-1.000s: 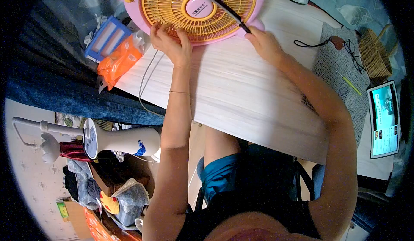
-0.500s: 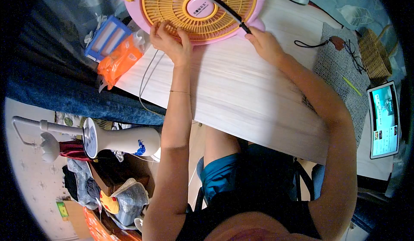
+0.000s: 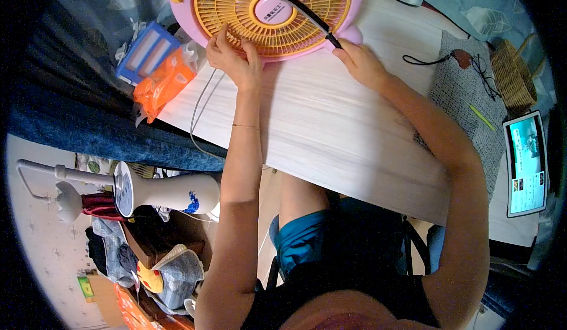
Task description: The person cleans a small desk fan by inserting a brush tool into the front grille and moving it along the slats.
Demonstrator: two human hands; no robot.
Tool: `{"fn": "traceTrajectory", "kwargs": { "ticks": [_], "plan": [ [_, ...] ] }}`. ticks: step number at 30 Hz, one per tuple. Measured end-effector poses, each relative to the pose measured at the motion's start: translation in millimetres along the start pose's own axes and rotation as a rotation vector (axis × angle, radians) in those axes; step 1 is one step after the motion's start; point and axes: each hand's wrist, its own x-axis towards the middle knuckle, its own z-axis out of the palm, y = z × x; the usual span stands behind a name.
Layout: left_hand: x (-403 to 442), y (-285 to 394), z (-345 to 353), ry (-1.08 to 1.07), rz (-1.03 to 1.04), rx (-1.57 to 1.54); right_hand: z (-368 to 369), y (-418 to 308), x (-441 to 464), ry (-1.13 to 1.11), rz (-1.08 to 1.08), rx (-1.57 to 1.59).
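Note:
A pink fan (image 3: 188,11) with a yellow grille and a pink centre disc lies at the top of the view, partly cut off by its edge. My left hand (image 3: 235,61) holds its lower-left rim, fingers curled over the grille and thumb apart. In my right hand (image 3: 361,64), a slim black brush (image 3: 307,12) is gripped by its handle end. The brush reaches over the right half of the grille, its far tip near the centre disc. Its contact with the bars cannot be made out.
Below the fan is the pale table (image 3: 331,123). An orange bag (image 3: 165,85), a blue-and-white box (image 3: 146,52) and a cable lie left. At right are a grey woven mat (image 3: 455,93), a green pen-like tool (image 3: 482,117), a wicker basket (image 3: 514,76) and a lit tablet (image 3: 525,164).
My right hand and the brush have shifted slightly, the handle end a little left and down. One finger of my left hand has straightened upward on the grille. The fan has barely moved.

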Motion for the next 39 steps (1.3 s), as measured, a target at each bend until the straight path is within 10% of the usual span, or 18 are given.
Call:
{"fn": "traceTrajectory", "kwargs": {
  "ticks": [4, 17, 23, 33, 39],
  "plan": [
    [-2, -3, 3, 0.018, 0.013, -0.025, -6, 4, 5, 0.165, 0.240, 0.115],
    [0, -2, -1, -0.029, -0.033, -0.010, 0, 1, -1, -0.163, -0.059, -0.134],
    [-1, 0, 1, 0.028, 0.002, 0.012, -4, 5, 6, 0.260, 0.151, 0.115],
    [0, -2, 1, 0.012, -0.001, -0.023, 1, 4, 0, -0.038, 0.001, -0.013],
    [-2, -2, 1, 0.022, 0.007, 0.025, -5, 1, 4, 0.205, 0.104, 0.049]
  ]
}}
